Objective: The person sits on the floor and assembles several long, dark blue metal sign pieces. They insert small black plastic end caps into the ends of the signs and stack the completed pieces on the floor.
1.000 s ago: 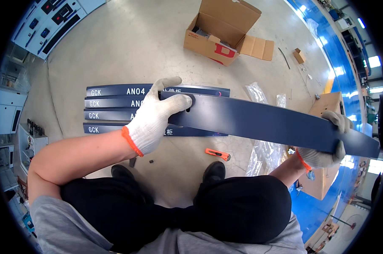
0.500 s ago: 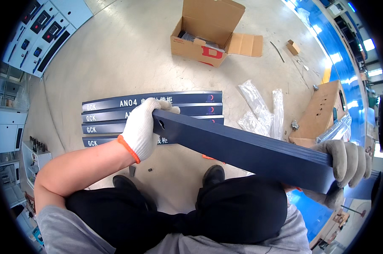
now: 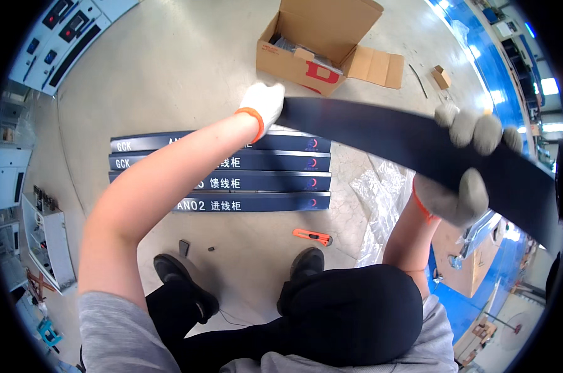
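A long dark-blue metal panel [image 3: 368, 132] is held up in front of me, slanting from far left to near right, its broad plain side showing. My left hand [image 3: 264, 107], in a white glove with an orange cuff, is closed on its far left end. Toward its right end my right hand [image 3: 471, 163], in a grey-palmed glove, grips it with the fingers over the far edge and the thumb on the near side. Below, several similar dark-blue nameplate panels [image 3: 275, 182] with white lettering lie in parallel rows on the floor, partly hidden by my left forearm.
An open cardboard box [image 3: 281, 67] stands beyond the panels. Crumpled clear plastic wrapping [image 3: 381, 205] lies to their right, near another cardboard box [image 3: 458, 267]. An orange utility knife [image 3: 312, 237] and a small dark flat piece [image 3: 184, 248] lie near my shoes. White cabinets [image 3: 64, 43] stand far left.
The held panel has moved up and away from my body and turned, with both hands on it. My right hand now grips farther in from its end. The utility knife has come into fuller view.
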The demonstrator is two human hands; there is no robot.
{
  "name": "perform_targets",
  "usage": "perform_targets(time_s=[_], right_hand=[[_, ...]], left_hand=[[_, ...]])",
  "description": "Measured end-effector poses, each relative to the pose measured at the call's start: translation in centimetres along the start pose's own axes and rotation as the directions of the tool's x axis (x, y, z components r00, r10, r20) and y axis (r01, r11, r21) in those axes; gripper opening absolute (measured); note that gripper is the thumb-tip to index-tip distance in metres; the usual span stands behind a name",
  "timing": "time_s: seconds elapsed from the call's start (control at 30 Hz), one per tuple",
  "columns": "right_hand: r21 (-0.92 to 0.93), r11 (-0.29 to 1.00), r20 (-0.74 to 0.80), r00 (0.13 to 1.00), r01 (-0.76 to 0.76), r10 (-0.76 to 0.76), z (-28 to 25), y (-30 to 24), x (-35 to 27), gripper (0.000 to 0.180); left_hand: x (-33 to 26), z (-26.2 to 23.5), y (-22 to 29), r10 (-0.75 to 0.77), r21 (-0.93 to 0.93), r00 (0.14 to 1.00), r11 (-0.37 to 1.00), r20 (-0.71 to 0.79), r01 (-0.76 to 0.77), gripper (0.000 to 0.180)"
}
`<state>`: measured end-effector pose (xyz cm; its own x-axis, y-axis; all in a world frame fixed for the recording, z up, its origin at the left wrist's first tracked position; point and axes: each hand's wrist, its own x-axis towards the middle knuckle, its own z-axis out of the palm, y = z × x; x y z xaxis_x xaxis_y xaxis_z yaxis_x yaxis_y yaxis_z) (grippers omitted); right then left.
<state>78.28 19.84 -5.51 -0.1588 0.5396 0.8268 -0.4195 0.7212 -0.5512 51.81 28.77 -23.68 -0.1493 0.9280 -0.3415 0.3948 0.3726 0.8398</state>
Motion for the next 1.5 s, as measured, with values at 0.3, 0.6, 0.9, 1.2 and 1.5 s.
perform_targets(time_s=[0.3, 0.6, 0.9, 1.2, 1.5], right_hand=[[-0.167, 0.948, -0.171, 0.955, -0.269, 0.241, -0.6, 10.4, 13.1, 0.058], [0.105, 0.922, -0.043, 0.924, -0.374, 0.38, 4.4, 30.4, 0.8, 0.056], [0.422, 0.841, 0.024, 0.932, -0.337, 0.362, 3.2, 16.7, 5.2, 0.06], [0.295, 0.938, 0.166, 0.977, -0.181, 0.137, 0.4, 7.4, 18.8, 0.05], [0.094, 0.86, -0.128, 0.85, -0.502, 0.51, 5.6, 30.9, -5.2, 0.054]], left_hand=[[2.7, -10.2, -4.2, 0.212, 0.03, 0.923, 0.976, -0.32, -0.214, 0.055], [-9.0, -12.3, -17.5, -0.066, -0.14, 0.982, 0.989, -0.179, 0.042, 0.045], [-16.5, -8.6, -23.2, 0.139, 0.095, 0.973, 0.988, -0.186, -0.123, 0.015], [-17.6, -6.4, -26.5, 0.433, 0.499, 0.889, 0.743, 0.15, -0.446, 0.014], [-15.9, -5.3, -27.6, 0.566, 0.525, 0.816, 0.662, 0.117, -0.535, 0.011]])
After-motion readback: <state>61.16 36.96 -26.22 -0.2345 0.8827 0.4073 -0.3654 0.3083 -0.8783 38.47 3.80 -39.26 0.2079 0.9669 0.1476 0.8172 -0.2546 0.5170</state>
